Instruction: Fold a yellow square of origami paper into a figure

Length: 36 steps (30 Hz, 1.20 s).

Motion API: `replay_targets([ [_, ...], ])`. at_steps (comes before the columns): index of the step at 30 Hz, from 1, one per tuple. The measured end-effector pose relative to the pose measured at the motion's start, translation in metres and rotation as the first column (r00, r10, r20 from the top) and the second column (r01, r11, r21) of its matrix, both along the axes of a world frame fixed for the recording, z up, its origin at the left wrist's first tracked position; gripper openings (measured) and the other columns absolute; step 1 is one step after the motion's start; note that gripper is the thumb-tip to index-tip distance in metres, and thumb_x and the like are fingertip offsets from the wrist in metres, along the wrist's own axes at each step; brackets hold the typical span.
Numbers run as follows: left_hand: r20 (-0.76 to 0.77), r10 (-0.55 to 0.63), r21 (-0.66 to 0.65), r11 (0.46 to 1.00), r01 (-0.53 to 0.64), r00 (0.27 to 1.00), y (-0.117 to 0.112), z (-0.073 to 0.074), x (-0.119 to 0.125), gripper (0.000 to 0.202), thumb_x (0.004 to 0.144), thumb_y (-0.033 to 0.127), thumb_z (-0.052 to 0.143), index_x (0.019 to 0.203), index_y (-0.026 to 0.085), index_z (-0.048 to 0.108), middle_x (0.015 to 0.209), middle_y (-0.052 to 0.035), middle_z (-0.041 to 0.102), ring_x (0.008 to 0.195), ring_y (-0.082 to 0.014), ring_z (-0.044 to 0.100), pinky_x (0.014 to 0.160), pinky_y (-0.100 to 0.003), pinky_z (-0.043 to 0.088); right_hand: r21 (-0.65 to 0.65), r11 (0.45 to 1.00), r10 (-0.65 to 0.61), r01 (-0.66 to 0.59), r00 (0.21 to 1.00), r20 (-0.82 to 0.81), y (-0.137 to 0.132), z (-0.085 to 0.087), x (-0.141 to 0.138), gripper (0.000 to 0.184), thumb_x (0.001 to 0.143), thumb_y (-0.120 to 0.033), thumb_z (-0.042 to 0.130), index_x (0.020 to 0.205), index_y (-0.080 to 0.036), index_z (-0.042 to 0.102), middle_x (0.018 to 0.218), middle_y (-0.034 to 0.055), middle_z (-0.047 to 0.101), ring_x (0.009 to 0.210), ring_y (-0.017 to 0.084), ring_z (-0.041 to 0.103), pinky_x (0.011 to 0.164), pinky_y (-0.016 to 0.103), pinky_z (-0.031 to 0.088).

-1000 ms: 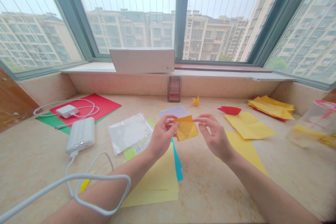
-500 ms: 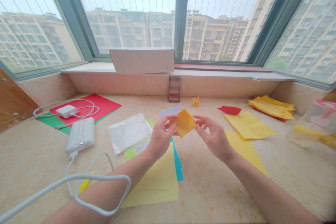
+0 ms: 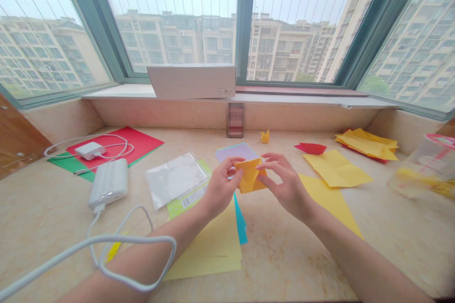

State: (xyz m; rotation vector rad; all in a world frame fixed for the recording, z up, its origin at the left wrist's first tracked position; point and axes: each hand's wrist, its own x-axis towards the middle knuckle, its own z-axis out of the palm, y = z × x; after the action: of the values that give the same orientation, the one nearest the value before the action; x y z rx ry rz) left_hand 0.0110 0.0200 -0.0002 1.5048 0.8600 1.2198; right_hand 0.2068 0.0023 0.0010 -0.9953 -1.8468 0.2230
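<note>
A folded piece of orange-yellow paper (image 3: 249,176) is held up above the counter between my two hands. My left hand (image 3: 224,183) pinches its left edge, thumb in front and fingers behind. On the other side, my right hand (image 3: 281,176) grips the right part, with thumb and fingertips at a fold that stands partly apart. Behind the folded paper lies a sheet of lilac paper (image 3: 234,151). Below my left forearm are pale yellow sheets (image 3: 209,251) and a strip of blue paper (image 3: 241,222).
A white power bank (image 3: 109,182) with looping cables stands left, near red paper (image 3: 142,144). A clear plastic packet (image 3: 176,180) lies left of centre. Rightward are yellow sheets (image 3: 337,168), a red folded piece (image 3: 311,148) and a clear plastic container (image 3: 426,165). A small yellow folded figure (image 3: 265,136) stands behind.
The folded paper has turned from a diamond pose to a wider one, its fold now partly apart. My right hand has moved in over its right side.
</note>
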Motion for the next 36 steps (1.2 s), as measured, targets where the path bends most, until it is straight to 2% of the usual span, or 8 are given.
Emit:
replay_targets([
  [8, 0.093, -0.008, -0.047, 0.999, 0.012, 0.996, -0.001, 0.001, 0.002, 0.026, 0.087, 0.032, 0.065, 0.107, 0.018, 0.058, 0.104, -0.0072, 0.068, 0.085, -0.0196, 0.070, 0.060, -0.024, 0.056, 0.010, 1.000, -0.003, 0.003, 0.999, -0.046, 0.000, 0.004, -0.001, 0.018, 0.094, -0.021, 0.056, 0.105, -0.025, 0.069, 0.110, 0.0081, 0.063, 0.108, 0.024, 0.060, 0.096, 0.042, 0.049],
  [14, 0.166, 0.045, -0.113, 0.993, -0.026, 0.985, -0.004, 0.005, 0.002, 0.028, 0.085, 0.035, 0.067, 0.105, 0.017, 0.060, 0.105, -0.0099, 0.071, 0.094, -0.0253, 0.072, 0.075, -0.033, 0.059, -0.158, 0.987, -0.044, 0.021, 0.989, -0.142, -0.003, 0.006, -0.001, 0.023, 0.097, -0.033, 0.052, 0.106, -0.023, 0.071, 0.114, 0.0100, 0.064, 0.105, 0.025, 0.062, 0.088, 0.040, 0.053],
  [17, 0.187, 0.060, -0.089, 0.995, -0.044, 0.981, -0.004, 0.005, 0.002, 0.027, 0.085, 0.032, 0.068, 0.105, 0.016, 0.062, 0.115, -0.0114, 0.068, 0.107, -0.0273, 0.068, 0.083, -0.034, 0.058, -0.339, 0.936, -0.003, -0.089, 0.965, -0.262, -0.003, 0.006, -0.004, 0.034, 0.093, -0.041, 0.059, 0.122, -0.023, 0.062, 0.114, 0.0094, 0.065, 0.090, 0.022, 0.068, 0.079, 0.038, 0.056],
  [20, 0.196, -0.003, -0.059, 0.998, 0.015, 0.981, -0.005, 0.005, 0.004, 0.027, 0.086, 0.030, 0.067, 0.107, 0.017, 0.059, 0.113, -0.0099, 0.067, 0.106, -0.0254, 0.068, 0.083, -0.034, 0.058, -0.425, 0.875, 0.021, -0.232, 0.895, -0.445, 0.000, 0.004, -0.007, 0.052, 0.086, -0.041, 0.068, 0.131, -0.022, 0.051, 0.098, 0.0051, 0.067, 0.078, 0.019, 0.068, 0.074, 0.036, 0.057],
  [25, 0.146, -0.028, -0.016, 0.999, 0.031, 0.989, -0.010, 0.007, 0.006, 0.024, 0.084, 0.028, 0.070, 0.100, 0.020, 0.054, 0.096, -0.0014, 0.061, 0.094, -0.0197, 0.068, 0.077, -0.034, 0.060, -0.321, 0.928, -0.017, -0.189, 0.838, -0.545, 0.006, 0.002, -0.003, 0.050, 0.082, -0.036, 0.072, 0.127, -0.022, 0.053, 0.092, 0.0024, 0.064, 0.082, 0.018, 0.065, 0.079, 0.035, 0.056],
  [30, 0.088, -0.171, -0.175, 0.967, 0.185, 0.981, -0.013, 0.006, 0.005, 0.068, 0.078, 0.027, 0.076, 0.133, 0.027, 0.037, 0.090, -0.0005, 0.066, 0.078, -0.0190, 0.070, 0.067, -0.036, 0.061, -0.271, 0.956, -0.015, -0.111, 0.905, -0.424, 0.005, -0.001, -0.001, 0.041, 0.087, -0.034, 0.067, 0.125, -0.023, 0.057, 0.097, 0.0039, 0.065, 0.078, 0.016, 0.061, 0.076, 0.034, 0.054],
  [33, 0.070, -0.226, -0.244, 0.941, 0.236, 0.972, -0.012, 0.005, 0.005, 0.047, 0.081, 0.036, 0.073, 0.120, 0.018, 0.054, 0.091, -0.0064, 0.071, 0.076, -0.0205, 0.072, 0.066, -0.033, 0.060, -0.227, 0.972, -0.030, -0.050, 0.941, -0.338, 0.002, -0.001, -0.003, 0.041, 0.086, -0.034, 0.067, 0.124, -0.024, 0.059, 0.105, 0.0061, 0.065, 0.081, 0.017, 0.060, 0.075, 0.034, 0.052],
  [36, 0.107, -0.148, -0.271, 0.947, 0.172, 0.983, -0.011, 0.006, 0.005, 0.034, 0.083, 0.041, 0.072, 0.100, 0.014, 0.062, 0.091, -0.0089, 0.073, 0.085, -0.0228, 0.073, 0.072, -0.034, 0.061, -0.241, 0.970, -0.087, 0.017, 0.955, -0.283, 0.000, 0.002, -0.004, 0.042, 0.084, -0.036, 0.070, 0.122, -0.023, 0.061, 0.101, 0.0060, 0.064, 0.079, 0.018, 0.059, 0.070, 0.033, 0.051],
])
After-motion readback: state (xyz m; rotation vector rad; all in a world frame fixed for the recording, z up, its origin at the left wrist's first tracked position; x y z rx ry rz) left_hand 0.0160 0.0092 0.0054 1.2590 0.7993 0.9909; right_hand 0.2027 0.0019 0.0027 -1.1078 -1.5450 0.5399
